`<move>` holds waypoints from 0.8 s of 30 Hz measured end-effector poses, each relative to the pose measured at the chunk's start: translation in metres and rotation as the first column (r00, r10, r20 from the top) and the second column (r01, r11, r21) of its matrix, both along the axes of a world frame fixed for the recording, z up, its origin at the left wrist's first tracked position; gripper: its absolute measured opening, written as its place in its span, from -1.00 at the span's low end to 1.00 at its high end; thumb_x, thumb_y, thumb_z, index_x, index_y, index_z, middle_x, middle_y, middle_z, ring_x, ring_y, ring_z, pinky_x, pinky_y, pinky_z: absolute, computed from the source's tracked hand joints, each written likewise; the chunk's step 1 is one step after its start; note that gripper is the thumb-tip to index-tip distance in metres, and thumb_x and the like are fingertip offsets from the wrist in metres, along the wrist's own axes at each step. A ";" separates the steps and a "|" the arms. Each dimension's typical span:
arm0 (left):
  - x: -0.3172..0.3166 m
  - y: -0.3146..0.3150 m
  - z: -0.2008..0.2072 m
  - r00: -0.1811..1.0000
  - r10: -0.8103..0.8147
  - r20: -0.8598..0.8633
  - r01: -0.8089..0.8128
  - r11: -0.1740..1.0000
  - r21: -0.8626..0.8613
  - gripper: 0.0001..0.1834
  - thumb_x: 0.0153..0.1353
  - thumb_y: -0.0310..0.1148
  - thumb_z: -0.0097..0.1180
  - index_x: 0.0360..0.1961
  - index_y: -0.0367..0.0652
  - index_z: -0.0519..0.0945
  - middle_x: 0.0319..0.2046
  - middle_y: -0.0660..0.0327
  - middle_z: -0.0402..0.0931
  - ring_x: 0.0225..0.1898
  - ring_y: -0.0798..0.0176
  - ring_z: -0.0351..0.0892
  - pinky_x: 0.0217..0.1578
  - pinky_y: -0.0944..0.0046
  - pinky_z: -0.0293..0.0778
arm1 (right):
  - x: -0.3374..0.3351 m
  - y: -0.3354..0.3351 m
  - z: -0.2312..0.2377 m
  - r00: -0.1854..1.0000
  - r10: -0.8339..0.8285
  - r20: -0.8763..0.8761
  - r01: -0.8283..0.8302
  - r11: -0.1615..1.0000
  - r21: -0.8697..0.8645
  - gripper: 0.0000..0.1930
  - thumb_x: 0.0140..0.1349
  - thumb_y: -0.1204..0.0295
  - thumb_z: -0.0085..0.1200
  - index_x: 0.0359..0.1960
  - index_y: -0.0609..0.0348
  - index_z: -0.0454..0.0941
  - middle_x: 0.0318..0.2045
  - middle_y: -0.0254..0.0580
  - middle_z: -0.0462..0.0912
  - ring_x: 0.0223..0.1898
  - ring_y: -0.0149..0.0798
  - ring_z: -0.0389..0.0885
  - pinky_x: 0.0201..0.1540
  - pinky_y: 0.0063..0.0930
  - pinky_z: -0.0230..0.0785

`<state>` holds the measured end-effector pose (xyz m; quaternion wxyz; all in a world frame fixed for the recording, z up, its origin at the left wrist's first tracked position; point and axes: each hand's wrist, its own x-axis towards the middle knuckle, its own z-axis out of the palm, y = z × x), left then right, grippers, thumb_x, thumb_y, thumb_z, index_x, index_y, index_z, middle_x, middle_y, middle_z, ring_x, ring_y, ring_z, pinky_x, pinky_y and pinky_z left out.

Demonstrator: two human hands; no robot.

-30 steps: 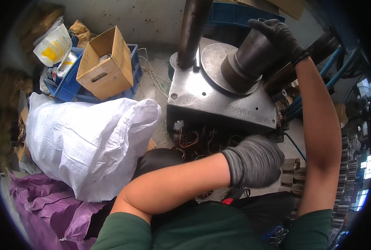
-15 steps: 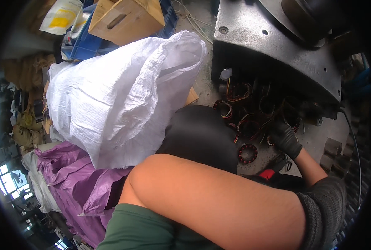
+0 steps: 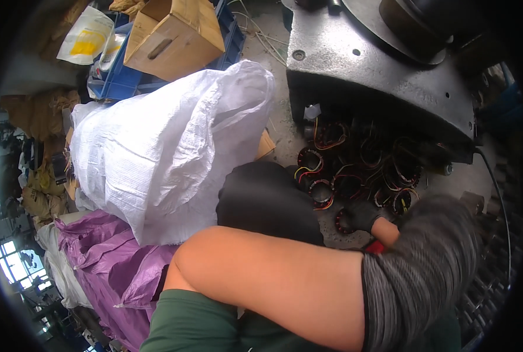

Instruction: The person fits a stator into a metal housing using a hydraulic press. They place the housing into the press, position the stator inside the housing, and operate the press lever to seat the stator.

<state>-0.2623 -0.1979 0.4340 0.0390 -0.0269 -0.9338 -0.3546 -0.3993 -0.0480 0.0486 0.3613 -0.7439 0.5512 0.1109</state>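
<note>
My right hand (image 3: 362,216), in a dark glove, is low over the floor against a small ring-shaped motor stator (image 3: 339,222). The hand covers the ring's right side, and its fingers are too dark and smeared to show a grip. My bare upper arm (image 3: 273,276) runs right to a grey knitted arm sleeve (image 3: 431,258), and the forearm bends back left. Beyond the hand lie several more wound stators, among them one ring (image 3: 320,192) with coloured lead wires and another (image 3: 310,158) farther off. My left hand is out of view.
A heavy metal machine base (image 3: 378,70) overhangs the stators. A white woven sack (image 3: 156,146) and a purple sack (image 3: 109,258) stand at the left. Behind them a cardboard box (image 3: 173,47) sits in a blue crate (image 3: 117,82). A red object (image 3: 376,247) is beside my wrist.
My right hand has moved left and nearer, from the stators at the right to the small ring. The view has shifted slightly. A stator with coloured wires now shows more clearly.
</note>
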 end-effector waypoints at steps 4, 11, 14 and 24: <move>0.013 -0.033 -0.004 0.963 0.248 0.101 -0.241 0.967 -0.081 -0.62 0.31 -0.12 0.11 -0.24 -0.25 0.75 -0.37 -0.02 0.71 -0.28 -0.04 0.74 -0.17 -0.05 0.64 | -0.008 0.016 -0.020 0.995 0.044 0.090 -0.010 0.939 -0.344 -0.62 0.19 0.14 0.14 -0.04 0.05 0.72 -0.11 0.08 0.76 -0.06 0.07 0.74 -0.03 -0.07 0.60; 0.006 -0.062 -0.008 0.895 0.424 0.140 -0.400 0.901 -0.170 -0.60 0.32 -0.10 0.10 -0.25 -0.26 0.74 -0.38 -0.02 0.71 -0.29 -0.06 0.73 -0.16 -0.05 0.64 | -0.035 0.065 -0.161 0.993 -0.048 -0.107 -0.013 0.861 -0.508 -0.64 0.26 0.30 0.15 0.08 0.09 0.62 0.03 0.07 0.69 0.04 0.06 0.69 0.13 -0.11 0.53; 0.012 -0.071 -0.021 0.825 0.541 0.164 -0.508 0.837 -0.204 -0.59 0.32 -0.10 0.10 -0.25 -0.27 0.74 -0.39 -0.03 0.70 -0.29 -0.06 0.73 -0.16 -0.06 0.64 | -0.011 0.021 -0.084 0.981 0.095 -0.167 -0.073 0.988 0.135 -0.44 0.12 0.29 0.25 0.20 0.11 0.57 0.16 0.09 0.63 0.16 0.09 0.63 0.16 -0.10 0.52; -0.017 -0.086 -0.024 0.750 0.661 0.015 -0.656 0.747 -0.105 -0.60 0.35 -0.04 0.13 -0.13 -0.20 0.68 -0.30 -0.05 0.70 -0.19 -0.11 0.71 -0.08 -0.05 0.59 | -0.094 -0.037 0.168 0.920 -0.388 0.052 0.390 0.920 -0.049 -0.39 0.05 0.02 0.36 0.01 0.24 0.64 -0.20 0.15 0.75 -0.18 0.13 0.73 -0.10 -0.07 0.58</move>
